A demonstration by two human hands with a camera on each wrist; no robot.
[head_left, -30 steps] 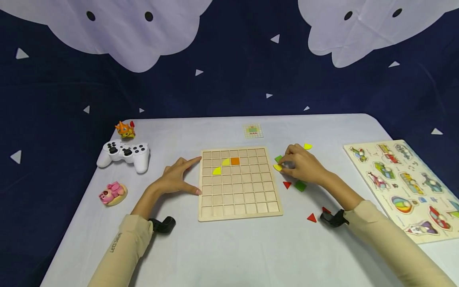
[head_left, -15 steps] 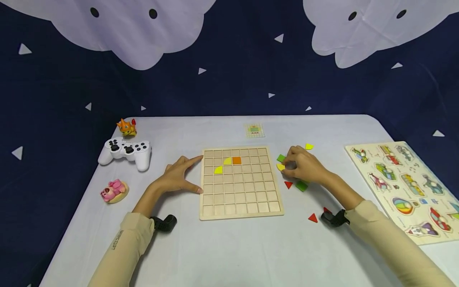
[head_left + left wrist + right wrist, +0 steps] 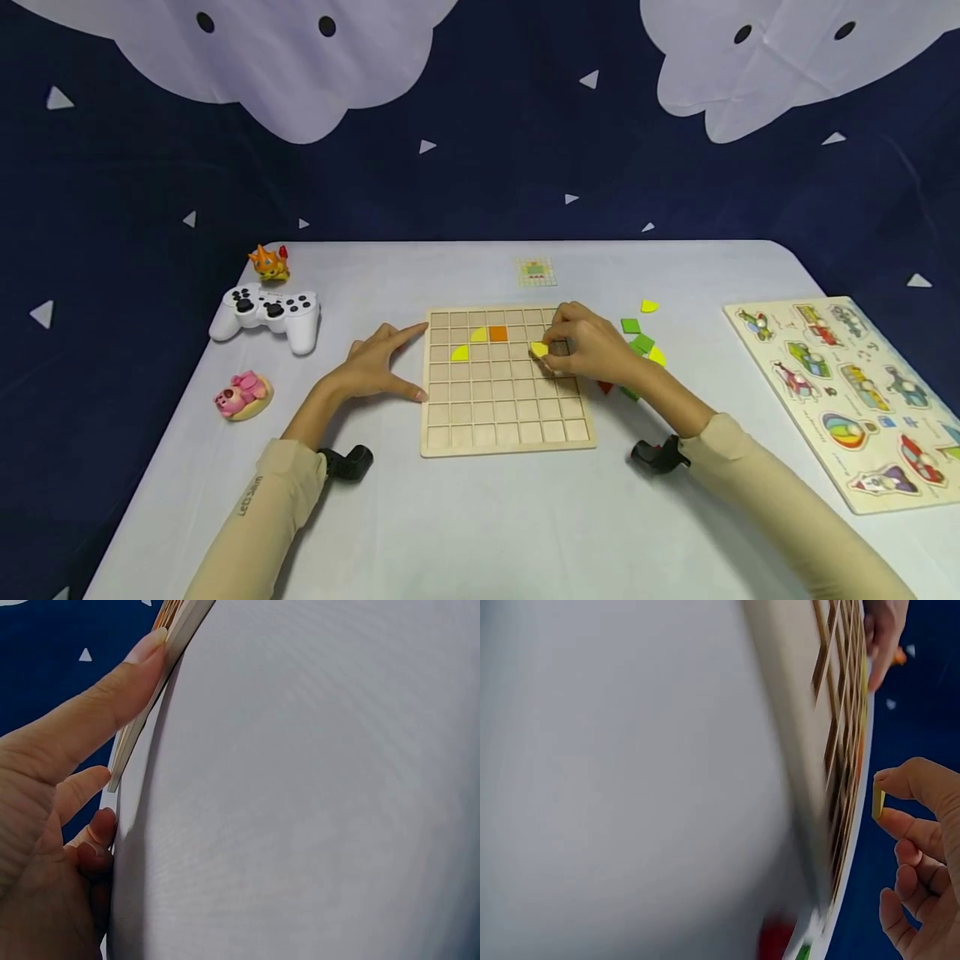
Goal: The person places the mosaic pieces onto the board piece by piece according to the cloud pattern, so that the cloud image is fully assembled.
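While the left hand (image 3: 372, 372) steadies the wooden grid board (image 3: 507, 425) with fingers relaxed, the right hand (image 3: 592, 350) has carried the yellow piece (image 3: 538, 350), pinched in its grip, from table to board.

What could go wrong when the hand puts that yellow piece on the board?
1. The right hand only pinches the thin yellow piece at its edge, so it might slip and land crooked across the squares.
2. The wrist hangs over the wooden grid board, close to the loose green tiles; it could knock them.
3. The left hand just touches the board's edge, so the board may slide.
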